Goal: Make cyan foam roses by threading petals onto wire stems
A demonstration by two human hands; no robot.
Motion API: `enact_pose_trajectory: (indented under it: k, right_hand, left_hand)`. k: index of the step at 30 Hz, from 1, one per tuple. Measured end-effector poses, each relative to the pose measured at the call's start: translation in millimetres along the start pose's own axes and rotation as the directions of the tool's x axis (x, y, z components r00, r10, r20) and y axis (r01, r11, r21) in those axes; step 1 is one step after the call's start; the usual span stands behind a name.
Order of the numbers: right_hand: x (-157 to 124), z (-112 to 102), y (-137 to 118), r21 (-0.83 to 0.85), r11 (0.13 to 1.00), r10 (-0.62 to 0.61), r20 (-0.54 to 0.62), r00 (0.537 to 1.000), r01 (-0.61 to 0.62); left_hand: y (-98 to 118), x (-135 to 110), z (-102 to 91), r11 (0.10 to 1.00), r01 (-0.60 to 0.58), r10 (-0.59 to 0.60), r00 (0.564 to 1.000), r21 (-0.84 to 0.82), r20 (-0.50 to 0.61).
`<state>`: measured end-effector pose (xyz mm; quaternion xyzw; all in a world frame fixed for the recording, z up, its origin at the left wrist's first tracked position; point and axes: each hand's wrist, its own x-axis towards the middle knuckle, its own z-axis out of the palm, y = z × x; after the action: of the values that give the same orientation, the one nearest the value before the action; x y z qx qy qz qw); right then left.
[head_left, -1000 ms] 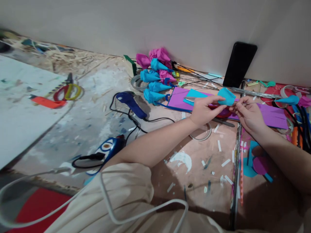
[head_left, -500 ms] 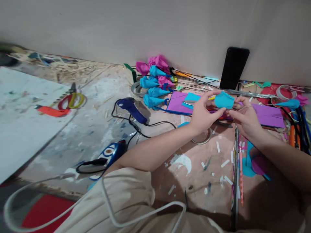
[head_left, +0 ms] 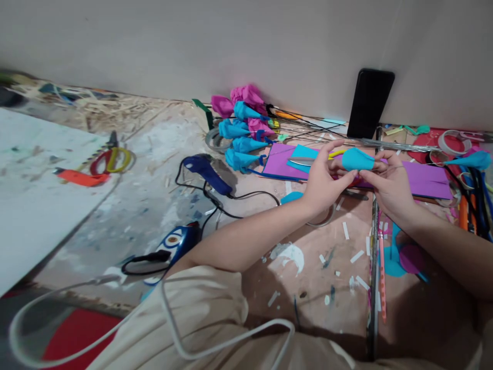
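Observation:
A rolled blue paper flower bud sits between both my hands above the table. My left hand pinches its left end with thumb and fingers. My right hand closes its fingers round the right end, where a thin wire stem runs off to the right. Under the hands lie a purple sheet and a blue sheet with scissors partly hidden beneath them.
Finished blue and pink paper flowers lie by the wall. A blue glue gun with black cable, red-yellow scissors, an orange cutter, a black phone against the wall, tape rolls and paper scraps surround the hands.
The blue bud has been turned and tightened between my fingers. My right hand has come in closer to the bud. The view shifted slightly.

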<state>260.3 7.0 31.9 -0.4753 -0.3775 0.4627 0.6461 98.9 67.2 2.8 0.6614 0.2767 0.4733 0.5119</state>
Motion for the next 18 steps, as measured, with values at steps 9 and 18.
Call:
enact_pose_trajectory:
  k: [9,18]
  right_hand:
    - [0.7,-0.7,-0.5,0.054,0.997,0.057,-0.070,0.996,-0.053]
    - [1.5,-4.2,4.6,-0.014,1.000,0.002,-0.049,0.999,-0.003]
  left_hand:
    - [7.1,-2.8,2.9,1.000,0.006,-0.006,0.999,0.012,-0.051]
    - [11.9,-0.9,1.3,1.000,-0.005,0.006,0.999,0.023,-0.047]
